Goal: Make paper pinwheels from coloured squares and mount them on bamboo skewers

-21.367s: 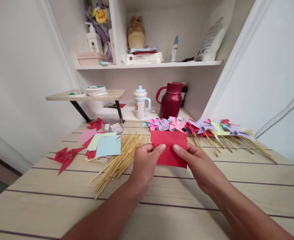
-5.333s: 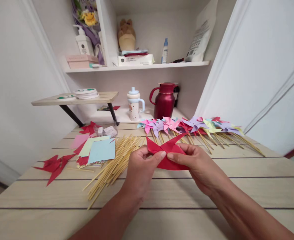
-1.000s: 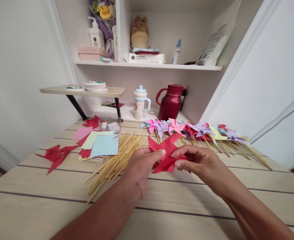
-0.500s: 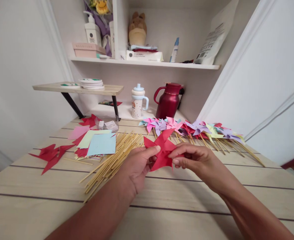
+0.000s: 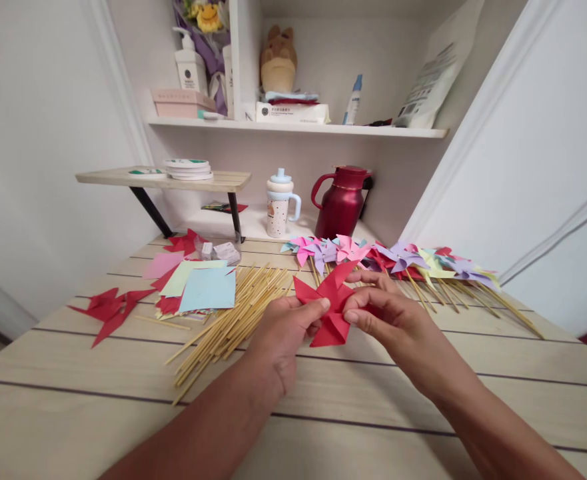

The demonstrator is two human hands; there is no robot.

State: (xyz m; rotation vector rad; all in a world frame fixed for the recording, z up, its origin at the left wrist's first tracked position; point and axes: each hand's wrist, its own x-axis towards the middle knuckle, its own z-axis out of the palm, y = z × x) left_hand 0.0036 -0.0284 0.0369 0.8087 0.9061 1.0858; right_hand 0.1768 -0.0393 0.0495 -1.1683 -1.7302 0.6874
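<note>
A red paper pinwheel [image 5: 334, 287] is held up above the middle of the table, its folded blades spread out. My left hand [image 5: 290, 327] is closed on its left side, with the thumb pressed near the centre. On the right side, my right hand [image 5: 386, 308] pinches a blade between thumb and fingers. The fingers behind the paper are partly hidden. Just left of my left hand lies a loose pile of thin wooden sticks [image 5: 233, 323]. Finished pinwheels on sticks [image 5: 398, 257] lie in a row behind my right hand.
Left of the sticks are stacked paper squares [image 5: 207, 288] and red folded pinwheels [image 5: 110, 310]. Small white boxes [image 5: 226, 252] lie behind them. A tumbler [image 5: 279, 207] and a red thermos jug [image 5: 340, 203] stand at the back, beside a small raised shelf [image 5: 223, 180].
My right hand's fingers have shifted on the pinwheel and spread a little more, with the index finger higher. The pinwheel has turned slightly. The whole view has moved a little.
</note>
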